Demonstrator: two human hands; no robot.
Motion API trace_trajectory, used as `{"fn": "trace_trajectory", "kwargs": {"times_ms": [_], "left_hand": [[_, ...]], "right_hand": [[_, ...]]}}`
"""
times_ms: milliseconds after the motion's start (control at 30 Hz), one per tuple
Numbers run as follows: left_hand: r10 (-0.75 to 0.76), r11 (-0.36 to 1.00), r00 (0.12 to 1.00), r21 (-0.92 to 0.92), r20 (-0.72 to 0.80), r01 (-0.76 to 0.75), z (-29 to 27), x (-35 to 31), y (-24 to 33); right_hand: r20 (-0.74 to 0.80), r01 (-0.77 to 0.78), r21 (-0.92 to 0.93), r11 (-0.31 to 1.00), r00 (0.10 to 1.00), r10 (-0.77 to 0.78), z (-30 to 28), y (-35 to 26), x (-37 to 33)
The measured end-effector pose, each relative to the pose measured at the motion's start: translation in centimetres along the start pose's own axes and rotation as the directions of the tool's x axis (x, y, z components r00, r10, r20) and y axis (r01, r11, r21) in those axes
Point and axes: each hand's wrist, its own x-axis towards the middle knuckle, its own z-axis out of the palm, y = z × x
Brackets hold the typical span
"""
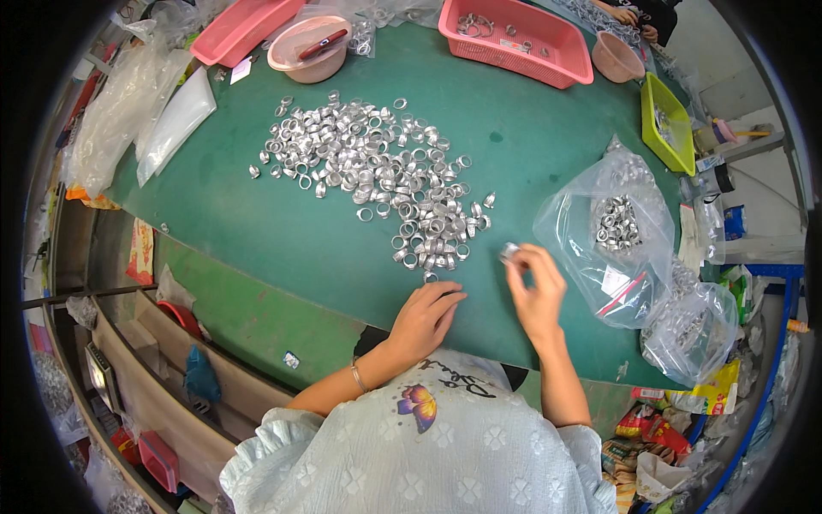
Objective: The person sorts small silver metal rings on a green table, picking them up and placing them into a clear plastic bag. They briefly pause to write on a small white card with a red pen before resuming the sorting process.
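A pile of silver metal rings (377, 163) is spread over the green tabletop (240, 231) ahead of me. My right hand (539, 291) is lifted to the right of the pile, thumb and fingers pinching one silver ring (509, 250). Close to the table's front edge, my left hand (424, 321) is curled, its fingers bent toward the right. A single ring (431, 277) lies just beyond its knuckles at the pile's near end. What the left fingers hold, if anything, is hidden.
To the right lie clear plastic bags (591, 248) with rings inside. Pink baskets (514, 47), a round pink bowl (308, 51) with a red tool and a lime-green basket (668, 124) stand around the far edge. Plastic sheets (175, 124) lie far left. Another person's hands (634, 21) show at far right.
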Motion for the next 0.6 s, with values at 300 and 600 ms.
{"fn": "trace_trajectory", "kwargs": {"times_ms": [300, 600], "left_hand": [[-0.003, 1.000, 1.000, -0.019, -0.020, 0.003, -0.1, -0.2, -0.2], [0.014, 1.000, 1.000, 0.016, -0.018, -0.014, -0.2, 0.0, 0.2]], "right_hand": [[-0.299, -0.160, -0.581, 0.798, 0.954, -0.027, -6.9, -0.3, 2.0], [0.283, 0.130, -0.398, 0.908, 0.959, -0.013, 4.4, 2.4, 4.5]]}}
